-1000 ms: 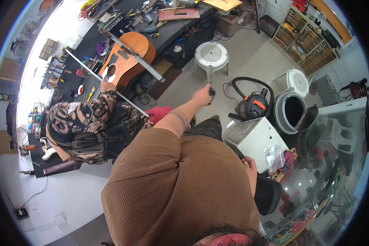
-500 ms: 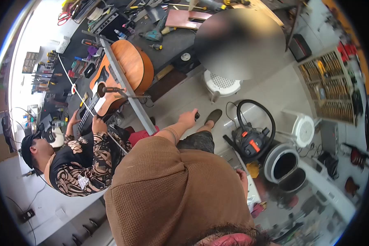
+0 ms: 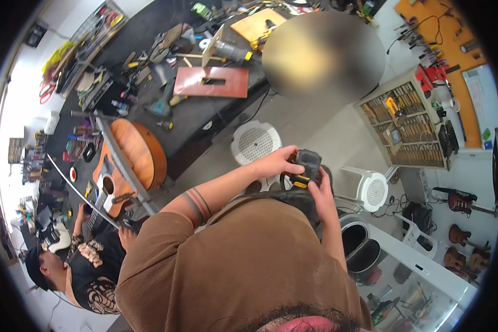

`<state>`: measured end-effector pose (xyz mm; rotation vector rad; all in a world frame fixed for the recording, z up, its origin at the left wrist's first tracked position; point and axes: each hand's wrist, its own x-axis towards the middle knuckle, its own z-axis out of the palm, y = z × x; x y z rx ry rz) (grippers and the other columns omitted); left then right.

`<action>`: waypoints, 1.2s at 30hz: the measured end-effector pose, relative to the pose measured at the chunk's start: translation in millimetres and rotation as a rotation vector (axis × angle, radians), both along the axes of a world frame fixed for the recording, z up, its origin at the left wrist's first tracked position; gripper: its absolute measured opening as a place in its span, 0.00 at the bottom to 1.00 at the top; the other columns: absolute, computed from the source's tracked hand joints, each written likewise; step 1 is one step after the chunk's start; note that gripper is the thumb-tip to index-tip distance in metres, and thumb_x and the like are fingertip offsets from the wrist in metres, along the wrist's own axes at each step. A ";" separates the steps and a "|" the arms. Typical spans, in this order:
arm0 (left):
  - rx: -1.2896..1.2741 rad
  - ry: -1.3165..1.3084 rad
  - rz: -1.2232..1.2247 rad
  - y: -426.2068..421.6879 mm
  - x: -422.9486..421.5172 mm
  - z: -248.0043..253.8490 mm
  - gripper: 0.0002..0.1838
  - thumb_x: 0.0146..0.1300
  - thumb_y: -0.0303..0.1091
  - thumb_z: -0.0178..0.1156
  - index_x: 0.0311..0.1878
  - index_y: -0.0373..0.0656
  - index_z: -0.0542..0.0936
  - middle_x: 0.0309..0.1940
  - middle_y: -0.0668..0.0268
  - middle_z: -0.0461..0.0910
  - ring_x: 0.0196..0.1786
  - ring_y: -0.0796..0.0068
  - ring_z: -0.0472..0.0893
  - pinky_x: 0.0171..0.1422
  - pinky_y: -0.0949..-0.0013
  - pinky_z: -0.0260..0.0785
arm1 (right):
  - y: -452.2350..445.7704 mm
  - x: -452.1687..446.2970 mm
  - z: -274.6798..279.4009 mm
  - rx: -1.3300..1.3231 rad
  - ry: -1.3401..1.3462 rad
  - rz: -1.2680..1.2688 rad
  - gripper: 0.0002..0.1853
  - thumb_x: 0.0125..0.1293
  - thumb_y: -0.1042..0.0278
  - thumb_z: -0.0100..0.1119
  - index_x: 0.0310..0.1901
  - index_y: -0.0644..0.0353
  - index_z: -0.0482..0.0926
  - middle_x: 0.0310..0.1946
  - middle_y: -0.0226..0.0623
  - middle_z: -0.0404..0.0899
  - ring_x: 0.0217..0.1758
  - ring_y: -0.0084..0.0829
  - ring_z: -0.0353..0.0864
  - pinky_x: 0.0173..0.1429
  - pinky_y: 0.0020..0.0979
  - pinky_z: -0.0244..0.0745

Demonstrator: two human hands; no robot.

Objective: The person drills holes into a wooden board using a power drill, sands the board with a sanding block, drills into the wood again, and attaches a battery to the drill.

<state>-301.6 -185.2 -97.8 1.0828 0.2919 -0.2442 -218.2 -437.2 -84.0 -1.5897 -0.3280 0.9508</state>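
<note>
A blocky black-and-yellow device [image 3: 310,159] is held in front of my waist, between both hands; its exact kind is unclear. My left hand [image 3: 281,162] comes in from the left and closes on its near left side. On the right, my right hand [image 3: 323,193] grips its lower right part, with the thumb along the side. The fingers partly cover the device, and its underside is hidden. Just beyond it stands a white stool [image 3: 255,143] with a perforated seat.
At left, another person [image 3: 88,265] works at an acoustic guitar [image 3: 133,149] beneath a grey bar [image 3: 119,155]. A reddish board [image 3: 227,82] lies on the dark workbench [image 3: 196,119]. To the right are a second white stool [image 3: 371,191], a tool cabinet [image 3: 404,122] and a black bin [image 3: 365,254].
My view has swung right. My right hand has risen from my side and joined the left at the device. The left hand, earlier stretched forward holding something black, is closer to my body.
</note>
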 end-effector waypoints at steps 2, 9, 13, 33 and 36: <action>0.058 -0.010 0.027 6.0 34.2 30.4 0.29 0.78 0.35 0.75 0.75 0.39 0.75 0.65 0.62 0.85 0.65 0.71 0.84 0.72 0.59 0.79 | 33.4 31.5 11.9 0.212 0.327 -0.080 0.33 0.87 0.58 0.63 0.84 0.64 0.64 0.75 0.45 0.77 0.73 0.40 0.85 0.72 0.44 0.86; 0.924 -0.182 -0.156 85.9 144.6 22.7 0.30 0.73 0.49 0.77 0.69 0.37 0.85 0.51 0.53 0.91 0.53 0.58 0.91 0.60 0.55 0.82 | 73.3 188.3 -33.1 0.282 0.708 -0.090 0.26 0.87 0.56 0.63 0.76 0.63 0.73 0.59 0.44 0.91 0.57 0.42 0.95 0.54 0.39 0.94; 0.963 0.042 0.235 221.1 269.1 -22.1 0.26 0.71 0.37 0.75 0.69 0.37 0.85 0.46 0.54 0.94 0.50 0.63 0.92 0.59 0.58 0.83 | 111.7 331.1 -49.9 0.200 0.753 -0.123 0.26 0.86 0.59 0.62 0.76 0.63 0.73 0.63 0.47 0.89 0.60 0.49 0.95 0.57 0.43 0.94; -0.071 -0.159 1.083 314.1 450.2 52.1 0.19 0.75 0.31 0.64 0.66 0.35 0.81 0.50 0.62 0.84 0.36 0.80 0.75 0.40 0.71 0.72 | 232.9 668.5 11.5 0.098 0.149 0.418 0.36 0.71 0.67 0.79 0.75 0.63 0.70 0.65 0.46 0.87 0.66 0.45 0.92 0.64 0.40 0.85; -0.319 -0.496 1.080 279.0 481.5 115.8 0.22 0.79 0.31 0.60 0.71 0.34 0.76 0.55 0.60 0.82 0.38 0.80 0.71 0.40 0.72 0.70 | 268.3 656.5 46.6 0.037 -0.169 0.540 0.38 0.67 0.59 0.85 0.70 0.64 0.72 0.56 0.42 0.88 0.59 0.38 0.91 0.63 0.38 0.83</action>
